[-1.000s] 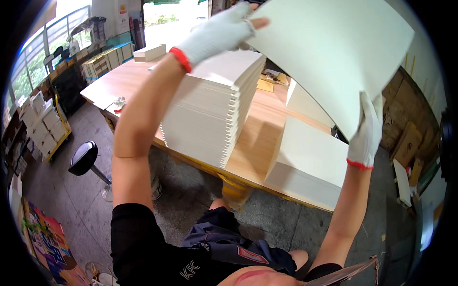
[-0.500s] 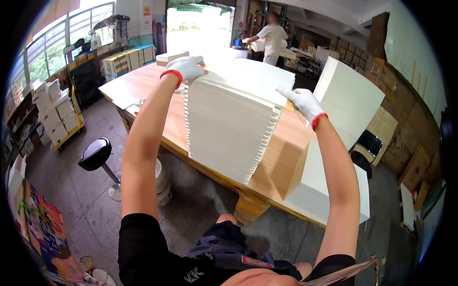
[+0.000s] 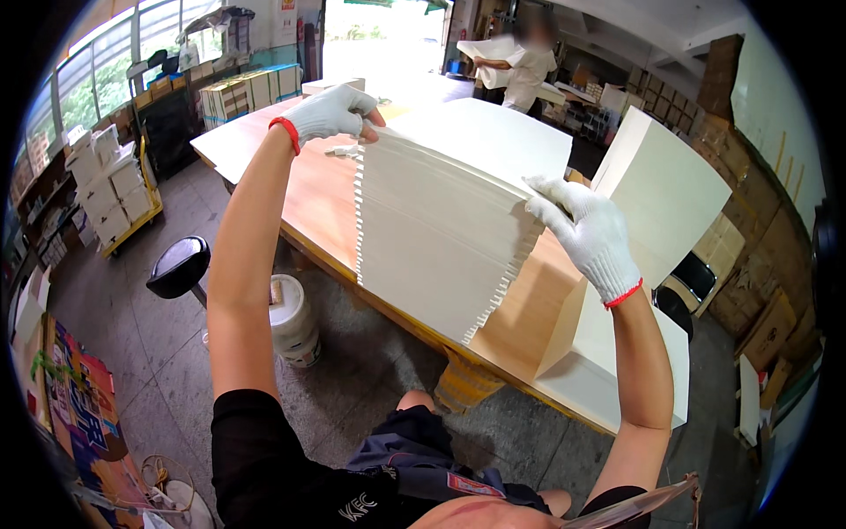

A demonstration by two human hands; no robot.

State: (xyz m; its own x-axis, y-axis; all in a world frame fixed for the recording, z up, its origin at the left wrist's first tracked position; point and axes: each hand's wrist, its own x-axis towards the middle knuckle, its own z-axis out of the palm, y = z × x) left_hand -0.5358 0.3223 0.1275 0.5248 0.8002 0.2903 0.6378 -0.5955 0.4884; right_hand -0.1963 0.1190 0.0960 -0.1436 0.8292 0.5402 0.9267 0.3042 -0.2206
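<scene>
A tall stack of white paperboard sheets [image 3: 441,229] stands near the table's front edge, its two side edges notched like teeth. At its upper left corner my left hand [image 3: 333,116], in a white knit glove with a red cuff, pinches the top white sheet [image 3: 502,141]; bare fingertips show. My right hand [image 3: 589,227], gloved alike, has its fingers and thumb closed on the right corner of the same sheet. Whether one sheet or several are in my fingers I cannot tell.
The wooden table [image 3: 308,207] also bears white stacks [image 3: 656,189] at the right. A white bucket [image 3: 291,322] and black stool [image 3: 181,266] stand before it. Stacked boxes on a yellow trolley [image 3: 110,198] are at left. A person [image 3: 529,66] handles a white sheet far back.
My left hand has shifted left at the corner. My right hand has come closer and turned in onto the right corner. The view has shifted slightly; the far person has raised a white sheet.
</scene>
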